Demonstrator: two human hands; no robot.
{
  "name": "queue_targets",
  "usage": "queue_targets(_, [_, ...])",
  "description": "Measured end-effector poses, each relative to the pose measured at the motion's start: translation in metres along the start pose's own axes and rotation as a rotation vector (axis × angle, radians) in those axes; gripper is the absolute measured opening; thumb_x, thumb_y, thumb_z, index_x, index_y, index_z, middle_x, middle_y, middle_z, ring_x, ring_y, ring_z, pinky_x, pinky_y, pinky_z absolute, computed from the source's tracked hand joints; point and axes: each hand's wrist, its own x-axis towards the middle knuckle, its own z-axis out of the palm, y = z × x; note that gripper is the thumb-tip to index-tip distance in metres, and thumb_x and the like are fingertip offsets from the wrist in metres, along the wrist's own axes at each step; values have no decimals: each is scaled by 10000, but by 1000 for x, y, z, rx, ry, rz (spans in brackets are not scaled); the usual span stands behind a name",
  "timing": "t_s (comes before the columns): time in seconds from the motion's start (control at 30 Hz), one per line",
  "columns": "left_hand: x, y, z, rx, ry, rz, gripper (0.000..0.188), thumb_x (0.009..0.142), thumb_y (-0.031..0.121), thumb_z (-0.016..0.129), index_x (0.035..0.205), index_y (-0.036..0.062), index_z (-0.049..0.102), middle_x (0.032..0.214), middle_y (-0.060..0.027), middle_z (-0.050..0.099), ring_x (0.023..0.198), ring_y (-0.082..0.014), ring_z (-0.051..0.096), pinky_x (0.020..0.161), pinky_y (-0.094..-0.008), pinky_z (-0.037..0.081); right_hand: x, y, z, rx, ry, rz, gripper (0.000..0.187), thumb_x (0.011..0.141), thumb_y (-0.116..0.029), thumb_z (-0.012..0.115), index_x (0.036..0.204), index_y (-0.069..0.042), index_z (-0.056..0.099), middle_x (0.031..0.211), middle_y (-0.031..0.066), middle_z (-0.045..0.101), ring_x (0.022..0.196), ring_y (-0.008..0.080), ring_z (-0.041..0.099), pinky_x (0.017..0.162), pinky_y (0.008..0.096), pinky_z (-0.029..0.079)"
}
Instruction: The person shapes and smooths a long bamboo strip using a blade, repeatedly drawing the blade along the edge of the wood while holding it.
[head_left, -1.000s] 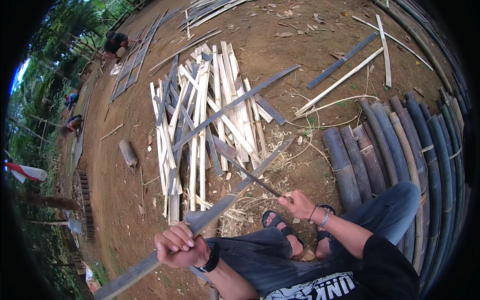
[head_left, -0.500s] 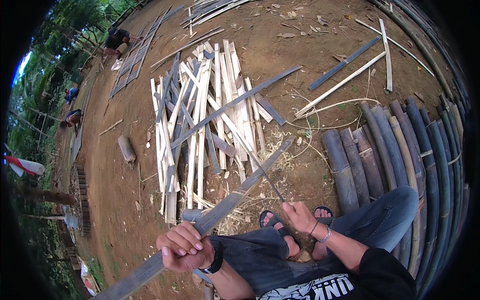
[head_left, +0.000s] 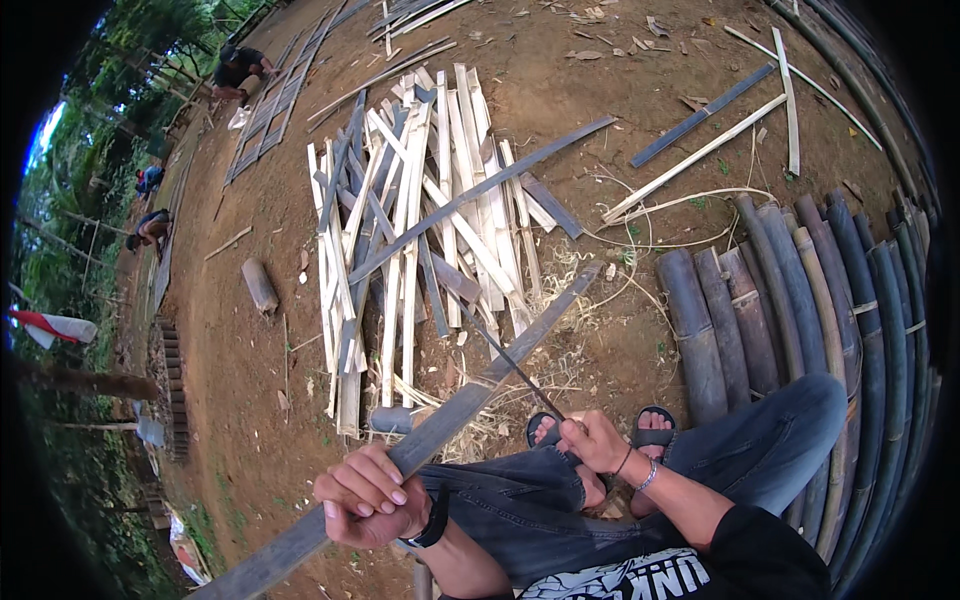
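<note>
My left hand (head_left: 372,497) is closed around a long dark bamboo strip (head_left: 440,432), which slants from the lower left up toward the middle. My right hand (head_left: 592,442) grips a knife, its handle hidden in my fingers. The knife's long thin blade (head_left: 515,369), seen nearly edge-on, points up and left and crosses the strip beyond my left hand. Whether the blade's edge bites into the strip, I cannot tell. Ahead lies a heap of split bamboo strips (head_left: 412,210), pale on the inner faces and dark on the outer.
Dark bamboo poles (head_left: 690,335) lie side by side at my right. Curly shavings (head_left: 585,310) litter the ground near my sandalled feet. A short bamboo piece (head_left: 259,286) lies to the left. Farther off, a person (head_left: 240,70) crouches beside a bamboo lattice (head_left: 272,115).
My right hand has brought the blade back along the strip, nearer my left hand. The left hand keeps its grip. The whole view has shifted slightly.
</note>
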Motion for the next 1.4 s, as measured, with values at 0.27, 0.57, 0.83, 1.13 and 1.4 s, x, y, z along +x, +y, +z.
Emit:
queue_targets(0.27, [1,2,-12,4,39,-6,340,917,229,425,594,137,373,421,15,376,352,-83,379,455,-245,383,-2,2,20,106,0,153,482,910,-432,495,761,12,605,576,119,596,560,167,581,555,343,443])
queue_targets(0.57, [0,0,5,20,84,14,328,909,210,425,596,129,376,430,-13,420,365,-104,410,426,-238,380,7,49,-3,70,138,260,571,934,-457,433,624,4,567,454,73,490,439,171,497,472,362,397])
queue_targets(0.83, [1,4,2,4,0,-21,329,905,223,444,595,137,371,432,12,386,357,-84,392,448,-237,389,27,43,-39,213,152,514,534,956,-417,394,597,-27,455,504,32,479,468,139,473,492,319,388])
queue_targets(1.13, [-4,4,3,-7,-88,-22,330,901,223,445,593,141,359,432,6,384,354,-83,391,454,-242,400,14,36,-29,160,138,403,628,951,-477,411,526,-21,487,429,17,428,409,120,435,412,343,347])
queue_targets(1.4, [11,-3,-15,1,252,-33,360,930,251,441,600,129,361,424,-7,368,361,-100,381,433,-235,374,43,44,-37,-269,218,309,641,911,-545,444,734,53,590,532,140,566,494,228,584,513,367,462])
